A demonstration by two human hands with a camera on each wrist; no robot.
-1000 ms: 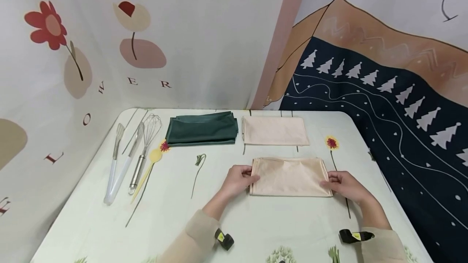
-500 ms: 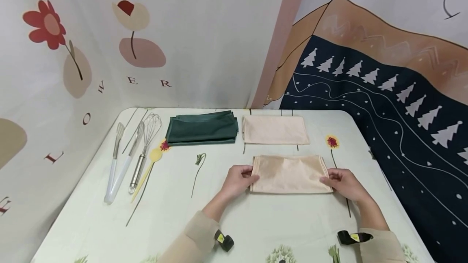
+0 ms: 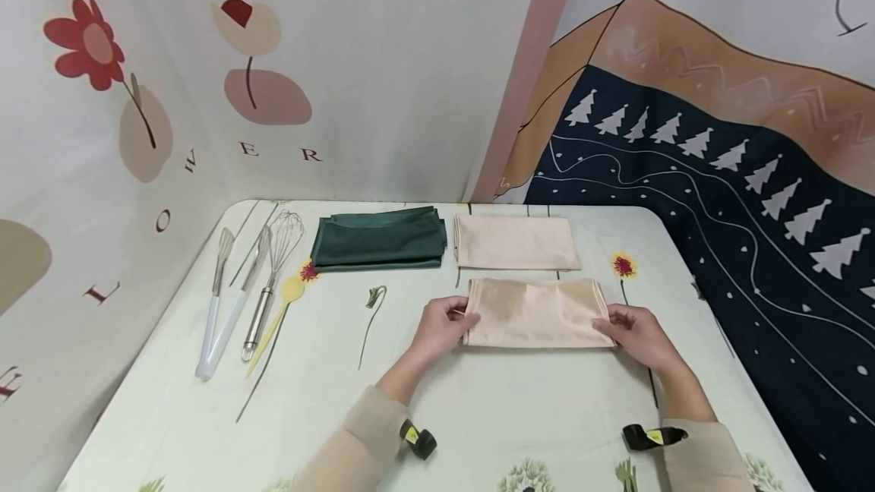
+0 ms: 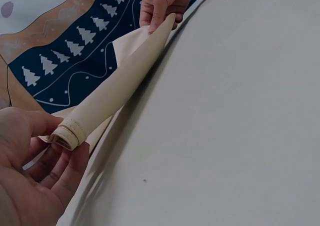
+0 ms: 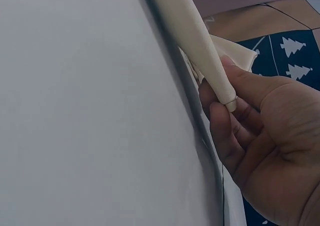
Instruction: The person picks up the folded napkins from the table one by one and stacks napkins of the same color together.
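Note:
A folded beige cloth [image 3: 536, 315] is stretched between both hands, just in front of a second folded beige cloth [image 3: 516, 243] lying on the table. My left hand [image 3: 440, 329] pinches its left end, thumb on the near face and fingers behind. The right hand [image 3: 639, 334] grips the opposite end the same way. In the left wrist view the rolled, stitched edge of the held cloth [image 4: 112, 91] shows between thumb and fingers. From the right wrist, the folded edge of this cloth [image 5: 200, 41] runs into the fingers.
Left of the lying beige cloth is a folded dark green cloth [image 3: 379, 240]. Along the left side lie a whisk [image 3: 263, 306], a yellow spoon [image 3: 290, 291] and two utensils with pale handles, one a brush-like tool [image 3: 215, 310]. Curtains [image 3: 383, 74] stand behind the table [image 3: 519, 416].
Both hands have moved the held beige cloth away from the body and slightly left, closer to the lying beige cloth. The other items have stayed put.

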